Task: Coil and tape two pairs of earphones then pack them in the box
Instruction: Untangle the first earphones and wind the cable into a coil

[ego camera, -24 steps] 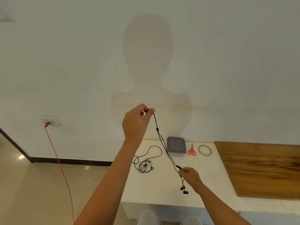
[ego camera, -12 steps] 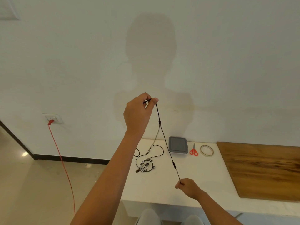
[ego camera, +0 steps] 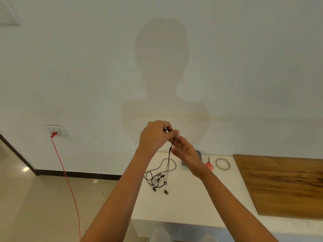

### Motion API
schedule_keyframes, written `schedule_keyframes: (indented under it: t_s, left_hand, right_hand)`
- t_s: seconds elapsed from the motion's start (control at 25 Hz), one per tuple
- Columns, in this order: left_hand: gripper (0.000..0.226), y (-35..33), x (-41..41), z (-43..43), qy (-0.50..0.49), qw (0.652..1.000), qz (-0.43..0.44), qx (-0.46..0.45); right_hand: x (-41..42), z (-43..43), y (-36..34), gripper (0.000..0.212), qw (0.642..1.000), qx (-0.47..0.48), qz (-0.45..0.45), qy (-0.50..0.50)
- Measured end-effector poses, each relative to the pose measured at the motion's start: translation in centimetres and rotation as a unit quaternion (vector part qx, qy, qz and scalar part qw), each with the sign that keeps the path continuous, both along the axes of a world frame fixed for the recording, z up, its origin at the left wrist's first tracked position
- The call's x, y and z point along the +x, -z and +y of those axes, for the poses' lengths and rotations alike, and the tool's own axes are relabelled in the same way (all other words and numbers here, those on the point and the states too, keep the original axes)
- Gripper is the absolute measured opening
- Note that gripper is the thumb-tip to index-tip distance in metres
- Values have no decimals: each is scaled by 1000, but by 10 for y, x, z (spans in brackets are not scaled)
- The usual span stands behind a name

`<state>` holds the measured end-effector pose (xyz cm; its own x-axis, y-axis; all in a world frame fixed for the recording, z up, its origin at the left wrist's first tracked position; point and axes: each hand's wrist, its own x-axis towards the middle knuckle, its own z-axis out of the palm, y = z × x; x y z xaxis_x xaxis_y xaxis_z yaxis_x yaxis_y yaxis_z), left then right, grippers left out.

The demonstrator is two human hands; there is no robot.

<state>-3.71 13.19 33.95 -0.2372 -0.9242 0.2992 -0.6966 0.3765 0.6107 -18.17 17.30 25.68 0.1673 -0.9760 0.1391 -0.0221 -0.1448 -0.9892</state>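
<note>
Standing beside the person, I note both hands raised up and to the left of the tape roll [ego camera: 222, 164], the fixed mark for this report. The left hand [ego camera: 154, 135] is curled tight and pinches the plug end of the black earphones [ego camera: 169, 155] between thumb and forefinger. The right hand [ego camera: 186, 151] meets it just underneath. Its fingertips appear to nip the same cable, though the contact is partly hidden. From there the cable hangs in a long doubled loop down to the white table [ego camera: 183, 208], left of the tape roll.

Risks, in my judgement:
- The hanging loop falls onto the second earphones [ego camera: 155, 179], which lie loosely tangled on the table. Where one cable ends and the other begins cannot be told, so winding now could snag and drag the second pair along.
- A loose right-hand nip would let the fold slip, leaving uneven turns that spring open before taping.
- Neither hand is free for tape or scissors, so the coil could unwind when one lets go.

Count:
- Earphones: two pairs, one held, one lying on the table.
- Earbuds visible: two, at the bottom of the tangle.
- Grey box [ego camera: 199, 154]: one, left of the tape roll, mostly hidden behind the right hand, lid apparently on.
- Red-handled scissors [ego camera: 209, 165]: one, just left of the roll.
- Tape roll: one.
- Wooden board [ego camera: 283, 184]: one, to its right.
</note>
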Motion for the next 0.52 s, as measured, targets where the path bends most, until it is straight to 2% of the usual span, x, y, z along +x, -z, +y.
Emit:
schedule_keyframes:
  t_s: [0.08, 0.16, 0.24, 0.32, 0.4, 0.48, 0.52]
  left_hand:
    - [36, 6, 4, 0, 21, 999, 28, 21]
    - [43, 12, 14, 0, 17, 997, 46, 54]
    - [44, 23, 28, 1, 13, 995, 20, 98]
    - [37, 37, 34, 5, 6, 992, 34, 120]
    - [32, 46, 25, 8, -6, 988, 102, 115]
    - [34, 48, 11, 9, 5, 985, 123, 119]
    - [36, 47, 5, 10, 12, 985, 119, 123]
  right_hand:
    - [6, -5, -28, 20, 994, -82, 60, 48]
    - [-2, -11, -30, 17, 977, -105, 103, 152]
    - [-19, -16, -18, 19, 962, -45, 87, 254]
    - [-31, -18, -5, 19, 941, 24, 133, 309]
    - [-23, -15, -2, 21, 948, 39, 202, 241]
    - [-5, -11, -9, 36, 976, -20, 193, 99]
    - [2, -9, -13, 36, 977, -60, 193, 59]
